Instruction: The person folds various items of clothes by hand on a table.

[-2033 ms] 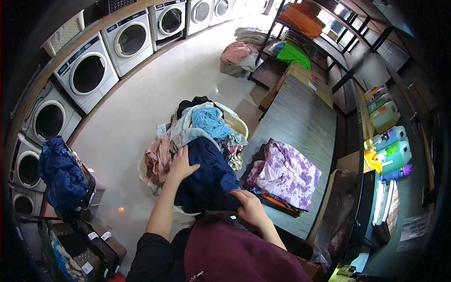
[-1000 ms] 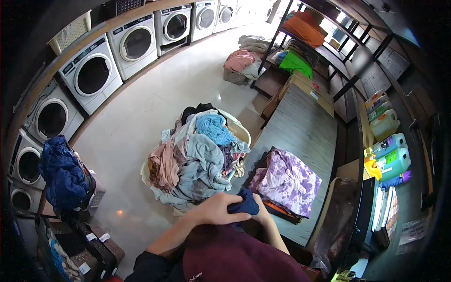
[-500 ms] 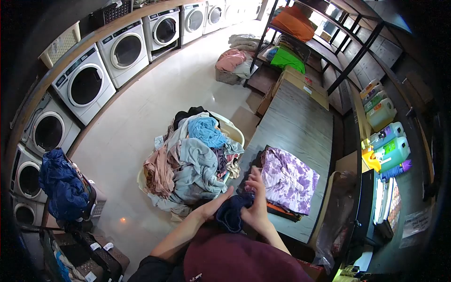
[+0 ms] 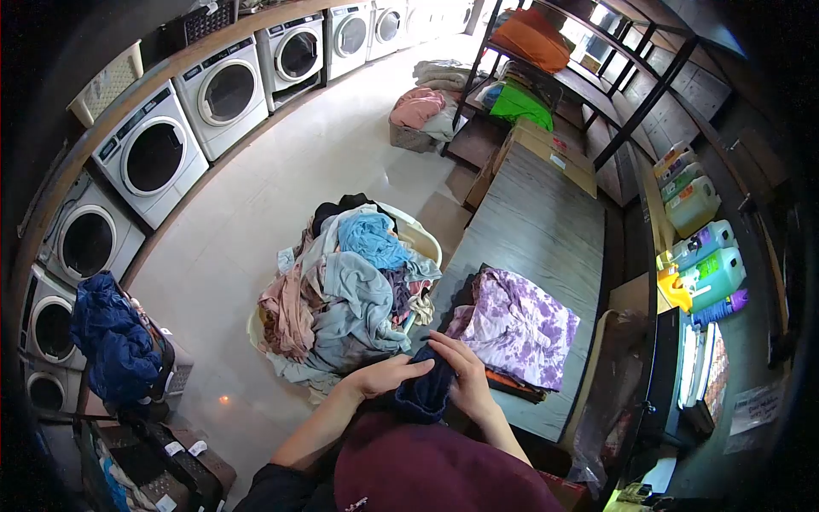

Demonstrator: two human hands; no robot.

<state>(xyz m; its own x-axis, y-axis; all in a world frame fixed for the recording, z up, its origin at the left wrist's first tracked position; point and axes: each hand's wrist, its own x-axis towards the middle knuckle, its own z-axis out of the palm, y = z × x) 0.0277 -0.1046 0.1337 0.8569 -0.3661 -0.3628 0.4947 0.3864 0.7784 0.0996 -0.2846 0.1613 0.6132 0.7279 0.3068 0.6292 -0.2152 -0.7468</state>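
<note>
A bunched navy-blue piece of clothing (image 4: 424, 394) is in front of my body, between my two hands; its exact kind cannot be made out. My left hand (image 4: 386, 375) grips its left side, with the thumb lying across the cloth. On the other side my right hand (image 4: 462, 365) is closed over the top and right of it, fingers bent toward the left thumb. Just beyond the hands, a folded purple-and-white tie-dye garment (image 4: 529, 324) tops a stack on the grey table (image 4: 533, 222). A heaped laundry basket (image 4: 418, 235) stands left of the table.
Front-loading machines (image 4: 153, 155) line the left wall. A dark blue bundle (image 4: 115, 341) sits on a basket at lower left, near more baskets (image 4: 183, 465). Detergent jugs (image 4: 715, 277) stand on the right-hand shelf. A black rack (image 4: 631, 141) rises behind the table.
My right hand has turned and come down from raised, spread fingers to close over the navy clothing. My left hand has moved slightly right, its thumb now across the cloth.
</note>
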